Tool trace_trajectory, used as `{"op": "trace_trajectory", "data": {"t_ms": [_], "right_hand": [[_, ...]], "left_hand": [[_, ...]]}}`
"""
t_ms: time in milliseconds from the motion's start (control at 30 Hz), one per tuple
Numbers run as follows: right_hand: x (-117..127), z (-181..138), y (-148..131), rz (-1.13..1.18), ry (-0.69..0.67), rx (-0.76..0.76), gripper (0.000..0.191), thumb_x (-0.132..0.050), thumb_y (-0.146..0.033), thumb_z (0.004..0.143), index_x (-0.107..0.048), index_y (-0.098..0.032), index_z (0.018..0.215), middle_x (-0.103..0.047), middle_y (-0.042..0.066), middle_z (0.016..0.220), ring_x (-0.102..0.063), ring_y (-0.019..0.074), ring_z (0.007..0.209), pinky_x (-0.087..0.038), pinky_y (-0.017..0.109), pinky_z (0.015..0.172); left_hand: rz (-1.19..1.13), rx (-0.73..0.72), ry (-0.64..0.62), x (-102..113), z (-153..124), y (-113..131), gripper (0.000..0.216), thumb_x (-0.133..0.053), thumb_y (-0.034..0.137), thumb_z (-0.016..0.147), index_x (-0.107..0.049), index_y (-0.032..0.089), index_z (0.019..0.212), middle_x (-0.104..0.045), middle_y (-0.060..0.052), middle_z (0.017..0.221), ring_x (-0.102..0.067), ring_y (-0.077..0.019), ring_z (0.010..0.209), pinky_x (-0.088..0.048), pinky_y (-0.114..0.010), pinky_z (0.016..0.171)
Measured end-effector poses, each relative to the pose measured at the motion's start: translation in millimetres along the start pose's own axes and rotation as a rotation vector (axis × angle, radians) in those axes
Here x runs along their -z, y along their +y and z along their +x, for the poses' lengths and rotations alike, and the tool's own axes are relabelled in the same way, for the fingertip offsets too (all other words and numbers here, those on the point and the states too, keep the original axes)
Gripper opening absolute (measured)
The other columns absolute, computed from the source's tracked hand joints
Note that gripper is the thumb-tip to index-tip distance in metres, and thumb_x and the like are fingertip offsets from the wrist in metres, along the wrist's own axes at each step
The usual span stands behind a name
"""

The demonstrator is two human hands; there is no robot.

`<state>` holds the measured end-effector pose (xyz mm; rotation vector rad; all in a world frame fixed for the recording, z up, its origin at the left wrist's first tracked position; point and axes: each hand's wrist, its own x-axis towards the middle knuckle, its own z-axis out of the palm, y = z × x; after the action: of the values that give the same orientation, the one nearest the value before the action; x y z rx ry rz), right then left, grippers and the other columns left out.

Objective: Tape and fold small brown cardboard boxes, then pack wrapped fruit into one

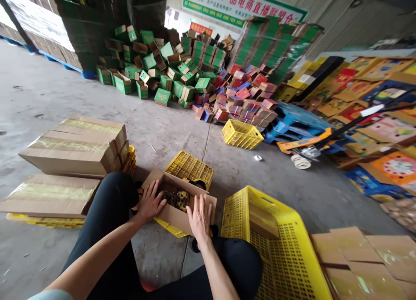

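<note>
An open cardboard box (175, 218) stands between my knees, on or just above a yellow plastic crate (172, 229). Inside lie dark and yellowish lumpy items (181, 200), too small and blurred to name. My left hand (151, 202) rests on the box's left end, its fingers stretched toward the opening. At the right end, my right hand (199, 216) lies flat with extended fingers against the flap. Neither hand grips anything. Just beyond the box is an overturned yellow crate (191, 166).
A large yellow crate (286, 248) to my right holds a cardboard box (263, 222). Taped cartons (74, 139) are stacked at left, with more cartons (373, 256) at lower right. Green boxes (162, 96) lie heaped ahead, near a pallet jack (305, 146) and blue pallets (299, 118).
</note>
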<state>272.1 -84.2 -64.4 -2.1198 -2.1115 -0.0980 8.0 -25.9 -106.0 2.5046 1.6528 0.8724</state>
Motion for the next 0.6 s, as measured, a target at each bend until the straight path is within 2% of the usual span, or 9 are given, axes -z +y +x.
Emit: {"op": "trace_trajectory", "data": {"t_ms": [67, 133, 233, 300, 467, 600], "right_hand": [[5.9, 7.0, -5.6, 0.023, 0.023, 0.135, 0.063, -0.033, -0.045, 0.111, -0.036, -0.014, 0.166, -0.034, 0.02, 0.171, -0.028, 0.034, 0.16, -0.028, 0.056, 0.128], [10.0, 19.0, -9.8, 0.027, 0.032, 0.186, 0.064, -0.034, -0.043, 0.111, -0.03, -0.016, 0.168, -0.029, 0.017, 0.173, -0.023, 0.0326, 0.162, -0.029, 0.055, 0.128], [14.2, 44.1, -15.2, -0.003, 0.02, 0.144, 0.066, -0.033, -0.043, 0.111, -0.021, -0.017, 0.17, -0.019, 0.016, 0.176, -0.013, 0.0351, 0.164, -0.029, 0.063, 0.125], [16.3, 61.7, -18.2, -0.019, -0.019, 0.096, 0.066, -0.03, -0.044, 0.111, -0.017, -0.018, 0.171, -0.017, 0.016, 0.176, -0.011, 0.0363, 0.164, -0.028, 0.068, 0.123], [17.0, 95.0, -21.5, -0.042, -0.189, -0.023, 0.07, -0.029, -0.051, 0.11, -0.008, -0.023, 0.171, -0.01, 0.014, 0.177, -0.006, 0.0377, 0.164, -0.022, 0.08, 0.117], [12.3, 109.8, -19.9, -0.045, -0.301, -0.066, 0.077, -0.033, -0.058, 0.108, -0.003, -0.026, 0.171, -0.003, 0.011, 0.178, -0.002, 0.0375, 0.164, -0.021, 0.084, 0.114]], "left_hand": [[0.0, 0.001, 0.011, -0.2, 0.6, 0.8, 0.04, -0.056, 0.041, 0.103, -0.075, 0.016, 0.127, -0.032, -0.019, 0.171, -0.029, -0.0408, 0.159, -0.03, -0.06, 0.124], [-0.007, 0.002, 0.021, 0.0, 1.6, 1.6, 0.039, -0.056, 0.041, 0.102, -0.076, 0.016, 0.126, -0.031, -0.018, 0.171, -0.029, -0.0407, 0.159, -0.031, -0.061, 0.124], [-0.016, 0.004, 0.024, 1.2, 3.7, 3.0, 0.038, -0.056, 0.04, 0.102, -0.077, 0.017, 0.124, -0.03, -0.017, 0.172, -0.028, -0.0407, 0.159, -0.031, -0.062, 0.123], [-0.015, 0.012, 0.019, 2.2, 5.1, 3.8, 0.038, -0.056, 0.04, 0.102, -0.077, 0.017, 0.123, -0.031, -0.018, 0.171, -0.028, -0.0405, 0.159, -0.031, -0.062, 0.124], [-0.003, 0.032, -0.005, 1.2, 7.3, 4.4, 0.037, -0.057, 0.042, 0.102, -0.076, 0.017, 0.122, -0.033, -0.02, 0.171, -0.027, -0.0398, 0.16, -0.029, -0.06, 0.125], [-0.011, 0.035, -0.006, -1.0, 8.0, 4.1, 0.036, -0.057, 0.042, 0.103, -0.075, 0.017, 0.12, -0.032, -0.02, 0.171, -0.027, -0.0396, 0.16, -0.03, -0.06, 0.124]]}}
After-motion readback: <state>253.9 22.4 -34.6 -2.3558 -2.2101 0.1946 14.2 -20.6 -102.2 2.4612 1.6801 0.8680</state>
